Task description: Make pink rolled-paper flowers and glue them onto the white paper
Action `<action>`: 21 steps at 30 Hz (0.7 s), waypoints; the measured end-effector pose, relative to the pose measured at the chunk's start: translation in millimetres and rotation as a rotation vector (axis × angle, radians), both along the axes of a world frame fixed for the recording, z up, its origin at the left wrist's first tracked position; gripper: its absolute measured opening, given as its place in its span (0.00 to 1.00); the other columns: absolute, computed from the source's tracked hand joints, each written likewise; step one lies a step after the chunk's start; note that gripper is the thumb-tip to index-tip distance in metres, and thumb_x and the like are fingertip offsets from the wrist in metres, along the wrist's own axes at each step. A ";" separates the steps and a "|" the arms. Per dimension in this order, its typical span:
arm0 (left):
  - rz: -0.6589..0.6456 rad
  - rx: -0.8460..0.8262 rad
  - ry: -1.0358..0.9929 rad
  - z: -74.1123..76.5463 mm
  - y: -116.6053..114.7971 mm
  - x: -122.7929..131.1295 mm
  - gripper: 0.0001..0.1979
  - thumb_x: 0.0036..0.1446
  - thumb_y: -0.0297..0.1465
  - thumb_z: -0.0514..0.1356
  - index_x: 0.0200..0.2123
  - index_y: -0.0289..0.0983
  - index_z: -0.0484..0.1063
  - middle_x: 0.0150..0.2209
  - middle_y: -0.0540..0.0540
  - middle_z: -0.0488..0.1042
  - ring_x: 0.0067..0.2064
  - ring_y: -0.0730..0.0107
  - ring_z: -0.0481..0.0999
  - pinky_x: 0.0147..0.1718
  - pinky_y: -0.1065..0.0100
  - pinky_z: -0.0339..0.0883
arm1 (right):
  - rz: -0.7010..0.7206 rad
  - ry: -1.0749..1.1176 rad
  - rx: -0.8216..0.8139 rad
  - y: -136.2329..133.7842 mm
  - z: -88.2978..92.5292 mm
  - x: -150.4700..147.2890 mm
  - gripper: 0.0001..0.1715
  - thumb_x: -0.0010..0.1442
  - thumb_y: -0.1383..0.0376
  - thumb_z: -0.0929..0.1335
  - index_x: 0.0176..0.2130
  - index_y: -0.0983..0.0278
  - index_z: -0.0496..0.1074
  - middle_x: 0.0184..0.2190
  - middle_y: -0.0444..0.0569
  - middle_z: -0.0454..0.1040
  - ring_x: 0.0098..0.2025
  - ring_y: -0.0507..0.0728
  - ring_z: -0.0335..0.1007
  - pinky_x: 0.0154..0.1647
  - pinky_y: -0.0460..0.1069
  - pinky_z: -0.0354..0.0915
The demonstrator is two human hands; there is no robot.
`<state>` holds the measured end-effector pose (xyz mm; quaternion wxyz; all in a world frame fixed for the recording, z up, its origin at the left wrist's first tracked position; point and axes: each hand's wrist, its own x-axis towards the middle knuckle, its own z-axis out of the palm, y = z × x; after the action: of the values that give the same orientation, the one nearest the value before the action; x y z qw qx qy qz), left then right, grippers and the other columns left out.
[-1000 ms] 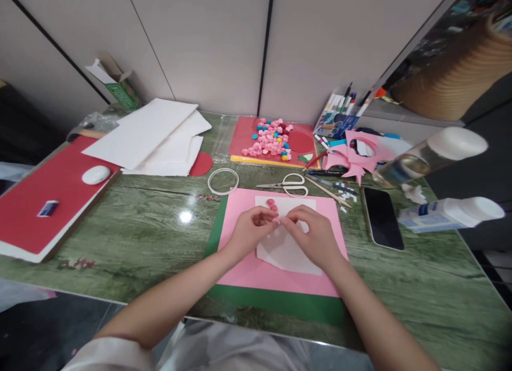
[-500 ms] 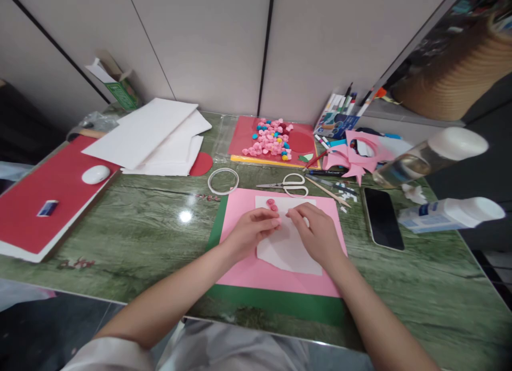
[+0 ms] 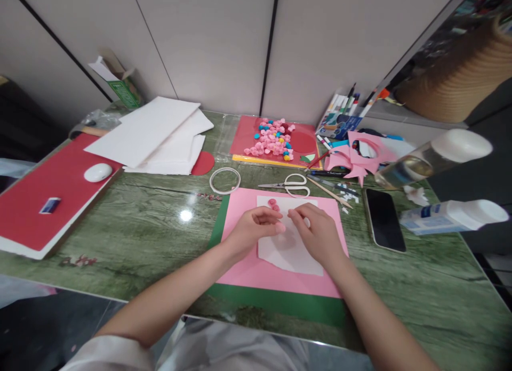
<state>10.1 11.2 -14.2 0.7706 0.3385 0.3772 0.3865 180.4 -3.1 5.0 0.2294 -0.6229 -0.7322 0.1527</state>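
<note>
Both my hands hover over a white paper sheet (image 3: 292,253), which lies on pink paper (image 3: 240,272) with a green sheet (image 3: 276,303) beneath. Between the thumb and fingers of my left hand (image 3: 250,230) is a small pink piece (image 3: 280,228), its shape partly hidden. My right hand (image 3: 318,230) is a little to the right, thumb and forefinger pinched together; whether anything is in them is too small to make out. Small pink rolled pieces (image 3: 273,204) rest at the white sheet's top edge, just beyond my left fingers.
White-handled scissors (image 3: 294,186) and a roll of tape (image 3: 224,180) lie beyond the papers. Farther back, many pink, blue and yellow pieces (image 3: 274,139) cover a red sheet. A phone (image 3: 384,219) and bottles (image 3: 452,216) stand right; white papers (image 3: 160,142) lie left.
The fingers of my left hand have spread slightly, with the thumb lower and the pink piece by its tip. My right hand stays nearly in place. The view has shifted slightly.
</note>
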 end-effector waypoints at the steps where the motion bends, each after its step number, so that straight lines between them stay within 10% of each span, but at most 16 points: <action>1: -0.003 0.003 0.001 0.7 -0.2 -0.3 0.12 0.36 0.27 0.69 0.28 0.36 0.74 0.26 0.51 0.72 0.29 0.77 0.69 0.33 0.70 0.59 | 0.001 0.000 0.001 0.0 0.1 -0.2 0.18 0.61 0.57 0.58 0.27 0.63 0.66 0.26 0.46 0.69 0.30 0.53 0.63 0.34 0.49 0.55; 21: -0.129 -0.013 -0.011 7.1 -0.7 -3.1 0.10 0.35 0.27 0.69 0.25 0.34 0.73 0.23 0.51 0.72 0.27 0.79 0.68 0.30 0.72 0.58 | 0.004 -0.020 0.020 0.7 -3.5 -0.1 0.16 0.61 0.59 0.59 0.27 0.63 0.66 0.25 0.45 0.69 0.29 0.53 0.63 0.34 0.48 0.54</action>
<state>7.0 10.5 -7.1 0.7981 0.3552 0.3529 0.3352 180.3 -2.4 1.4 0.2280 -0.6208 -0.7370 0.1398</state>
